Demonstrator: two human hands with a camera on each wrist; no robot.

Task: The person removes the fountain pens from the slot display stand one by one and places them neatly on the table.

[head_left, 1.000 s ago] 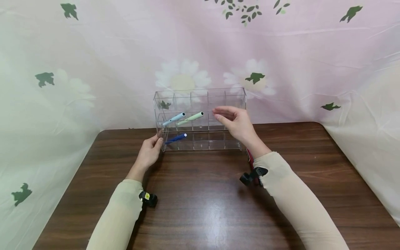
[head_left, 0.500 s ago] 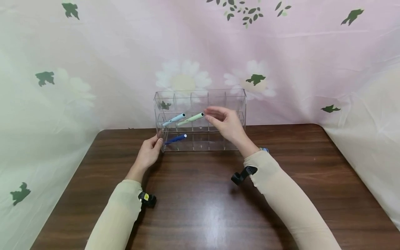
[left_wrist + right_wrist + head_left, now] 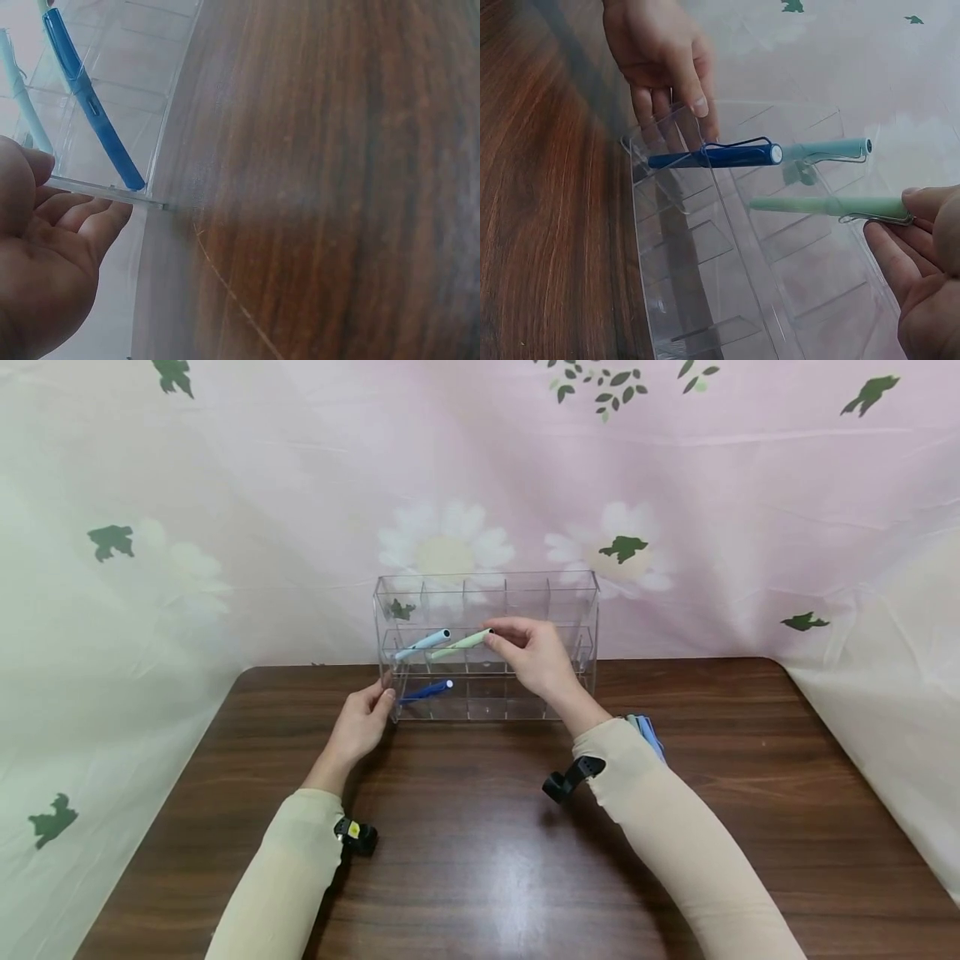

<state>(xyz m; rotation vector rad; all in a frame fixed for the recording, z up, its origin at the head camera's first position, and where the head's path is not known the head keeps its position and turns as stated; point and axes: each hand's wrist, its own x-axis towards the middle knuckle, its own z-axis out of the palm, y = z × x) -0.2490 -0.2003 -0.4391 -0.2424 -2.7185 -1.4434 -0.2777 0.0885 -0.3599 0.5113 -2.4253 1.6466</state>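
A clear acrylic organizer (image 3: 525,581) with rows of compartments stands at the back of the table. My left hand (image 3: 358,724) grips its left side wall, thumb on one face and fingers behind, as the left wrist view shows. My right hand (image 3: 536,658) pinches the clip end of a light green pen (image 3: 817,205) between thumb and fingers; the pen slants in a middle-row compartment. A light blue pen (image 3: 422,645) leans in the compartment to its left. Lower down, a dark blue pen (image 3: 94,109) leans in the front row at the left end.
Blue pen-like items (image 3: 647,735) lie on the brown table (image 3: 465,860), partly hidden behind my right sleeve. A patterned curtain (image 3: 300,527) hangs close behind the organizer and along both sides.
My right hand has moved left from beside the light green pen and now pinches its upper end. The left hand keeps its grip on the organizer.
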